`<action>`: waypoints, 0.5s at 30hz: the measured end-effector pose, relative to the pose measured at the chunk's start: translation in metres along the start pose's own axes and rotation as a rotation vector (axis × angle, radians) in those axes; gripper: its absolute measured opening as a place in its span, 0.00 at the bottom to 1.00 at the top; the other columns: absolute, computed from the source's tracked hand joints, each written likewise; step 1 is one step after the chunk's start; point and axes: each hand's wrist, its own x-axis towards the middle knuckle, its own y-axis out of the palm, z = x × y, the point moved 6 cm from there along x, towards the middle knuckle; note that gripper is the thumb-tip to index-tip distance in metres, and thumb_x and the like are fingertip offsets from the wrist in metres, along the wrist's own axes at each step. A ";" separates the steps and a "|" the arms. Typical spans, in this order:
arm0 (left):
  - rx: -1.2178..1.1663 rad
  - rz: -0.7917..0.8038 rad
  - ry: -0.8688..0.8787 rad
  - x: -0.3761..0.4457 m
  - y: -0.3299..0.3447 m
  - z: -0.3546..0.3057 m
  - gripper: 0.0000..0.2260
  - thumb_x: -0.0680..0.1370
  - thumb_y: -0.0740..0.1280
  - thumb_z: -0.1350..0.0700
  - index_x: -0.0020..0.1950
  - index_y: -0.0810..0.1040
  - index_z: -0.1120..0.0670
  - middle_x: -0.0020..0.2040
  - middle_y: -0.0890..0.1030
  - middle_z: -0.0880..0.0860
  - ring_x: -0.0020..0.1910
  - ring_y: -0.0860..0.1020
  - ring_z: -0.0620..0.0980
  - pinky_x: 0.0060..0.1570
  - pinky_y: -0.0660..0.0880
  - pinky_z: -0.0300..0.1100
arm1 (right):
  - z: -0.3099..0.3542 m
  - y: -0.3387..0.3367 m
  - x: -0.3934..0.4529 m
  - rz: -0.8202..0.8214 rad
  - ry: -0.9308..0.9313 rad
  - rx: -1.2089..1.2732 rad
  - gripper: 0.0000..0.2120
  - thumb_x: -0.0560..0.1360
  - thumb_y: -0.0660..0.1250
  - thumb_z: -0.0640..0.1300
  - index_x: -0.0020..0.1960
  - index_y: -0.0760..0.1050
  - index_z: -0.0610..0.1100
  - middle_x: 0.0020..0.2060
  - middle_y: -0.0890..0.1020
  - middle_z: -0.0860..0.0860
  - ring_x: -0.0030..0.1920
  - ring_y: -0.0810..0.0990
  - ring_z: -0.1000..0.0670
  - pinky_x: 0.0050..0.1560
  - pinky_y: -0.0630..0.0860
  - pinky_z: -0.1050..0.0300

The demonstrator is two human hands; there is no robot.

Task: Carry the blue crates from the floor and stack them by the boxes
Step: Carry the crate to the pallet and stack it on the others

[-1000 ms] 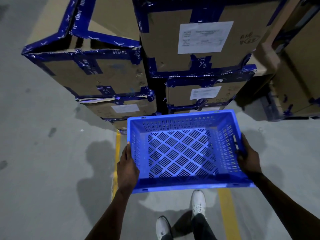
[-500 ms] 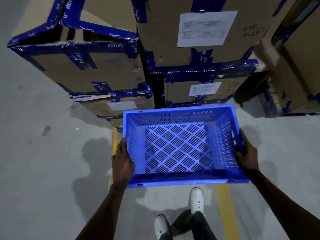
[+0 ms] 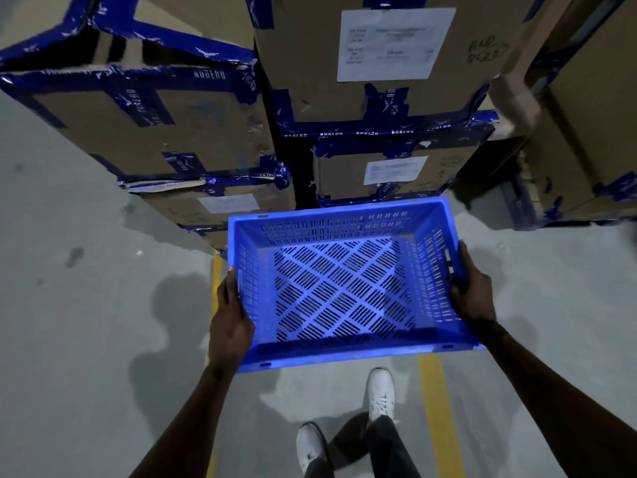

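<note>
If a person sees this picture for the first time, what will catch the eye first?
First, the bright blue crate in the middle, empty, held above the floor by the left hand and the right hand on its two sides. Behind it stand stacked cardboard boxes bound with blue tape, and yellow floor lines run below it.

box labels [image 3: 396,43] unreadable | right hand [image 3: 470,294] fingers behind crate [image 3: 344,353] wall
</note>
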 end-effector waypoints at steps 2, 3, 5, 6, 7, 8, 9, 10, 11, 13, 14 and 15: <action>0.043 0.013 0.008 0.004 -0.004 0.004 0.41 0.74 0.63 0.63 0.81 0.45 0.44 0.74 0.62 0.55 0.41 0.78 0.69 0.32 0.76 0.55 | 0.001 0.005 -0.010 0.009 -0.007 -0.010 0.38 0.71 0.56 0.51 0.79 0.54 0.44 0.41 0.84 0.41 0.38 0.81 0.37 0.40 0.78 0.46; 0.069 0.030 0.011 0.006 -0.006 0.007 0.43 0.72 0.64 0.63 0.81 0.44 0.44 0.74 0.62 0.56 0.39 0.77 0.68 0.31 0.76 0.55 | 0.001 0.008 -0.017 0.014 0.002 -0.013 0.38 0.71 0.57 0.49 0.79 0.54 0.43 0.40 0.84 0.41 0.38 0.82 0.37 0.39 0.77 0.47; 0.098 0.051 0.026 0.008 -0.006 0.010 0.44 0.71 0.64 0.63 0.81 0.43 0.44 0.75 0.61 0.56 0.37 0.77 0.68 0.32 0.76 0.54 | 0.001 0.014 -0.028 0.013 0.025 -0.040 0.38 0.72 0.57 0.48 0.80 0.52 0.44 0.38 0.83 0.42 0.36 0.81 0.39 0.39 0.76 0.49; 0.104 0.048 0.023 0.009 -0.006 0.010 0.44 0.72 0.63 0.63 0.81 0.43 0.45 0.75 0.61 0.56 0.37 0.77 0.68 0.32 0.76 0.54 | 0.001 0.016 -0.029 0.018 0.031 -0.052 0.38 0.72 0.57 0.49 0.80 0.51 0.45 0.39 0.83 0.42 0.36 0.81 0.39 0.39 0.76 0.49; 0.110 0.039 0.014 0.009 -0.006 0.009 0.43 0.72 0.63 0.63 0.81 0.44 0.45 0.74 0.62 0.57 0.36 0.77 0.68 0.32 0.75 0.54 | 0.000 0.017 -0.027 0.023 0.031 -0.064 0.38 0.72 0.57 0.49 0.80 0.50 0.45 0.42 0.83 0.41 0.37 0.81 0.39 0.39 0.76 0.48; 0.116 0.031 0.011 0.009 -0.005 0.009 0.43 0.72 0.63 0.64 0.81 0.44 0.45 0.73 0.63 0.58 0.36 0.76 0.68 0.31 0.75 0.53 | -0.001 0.018 -0.023 0.027 0.034 -0.076 0.38 0.72 0.58 0.48 0.80 0.49 0.45 0.45 0.83 0.40 0.39 0.81 0.38 0.40 0.76 0.48; 0.124 0.030 0.015 0.008 -0.003 0.008 0.44 0.72 0.63 0.64 0.81 0.44 0.45 0.72 0.64 0.58 0.35 0.76 0.68 0.31 0.74 0.53 | -0.005 0.018 -0.018 0.028 0.039 -0.095 0.39 0.72 0.58 0.46 0.80 0.49 0.44 0.48 0.83 0.40 0.41 0.81 0.37 0.41 0.75 0.49; 0.126 0.028 0.017 0.007 -0.002 0.008 0.44 0.72 0.63 0.64 0.81 0.44 0.45 0.72 0.64 0.58 0.35 0.76 0.68 0.30 0.74 0.53 | -0.006 0.018 -0.013 0.035 0.043 -0.106 0.40 0.71 0.58 0.45 0.80 0.49 0.44 0.51 0.82 0.39 0.43 0.81 0.36 0.41 0.73 0.50; 0.127 0.022 0.015 0.006 -0.001 0.008 0.44 0.72 0.63 0.64 0.81 0.43 0.45 0.71 0.64 0.59 0.34 0.75 0.67 0.30 0.74 0.52 | -0.007 0.019 -0.008 0.047 0.048 -0.113 0.40 0.70 0.58 0.44 0.80 0.48 0.44 0.54 0.82 0.39 0.45 0.80 0.35 0.42 0.72 0.51; 0.113 0.010 0.019 0.004 0.001 0.007 0.44 0.73 0.63 0.64 0.81 0.43 0.44 0.71 0.65 0.58 0.33 0.75 0.67 0.30 0.74 0.52 | -0.007 0.019 0.001 0.073 0.044 -0.125 0.40 0.71 0.58 0.46 0.80 0.47 0.45 0.60 0.79 0.38 0.49 0.80 0.33 0.45 0.73 0.49; 0.103 0.004 0.023 0.002 0.002 0.007 0.43 0.73 0.63 0.64 0.81 0.43 0.44 0.71 0.65 0.58 0.34 0.75 0.67 0.30 0.74 0.52 | -0.007 0.018 0.003 0.088 0.040 -0.135 0.40 0.72 0.58 0.48 0.80 0.46 0.46 0.63 0.78 0.38 0.51 0.79 0.33 0.47 0.73 0.47; 0.097 -0.005 0.028 0.001 0.003 0.006 0.43 0.74 0.62 0.64 0.81 0.43 0.44 0.71 0.65 0.58 0.34 0.75 0.67 0.31 0.75 0.53 | -0.006 0.018 0.005 0.103 0.039 -0.150 0.40 0.73 0.57 0.49 0.80 0.44 0.46 0.65 0.76 0.37 0.53 0.79 0.33 0.49 0.74 0.46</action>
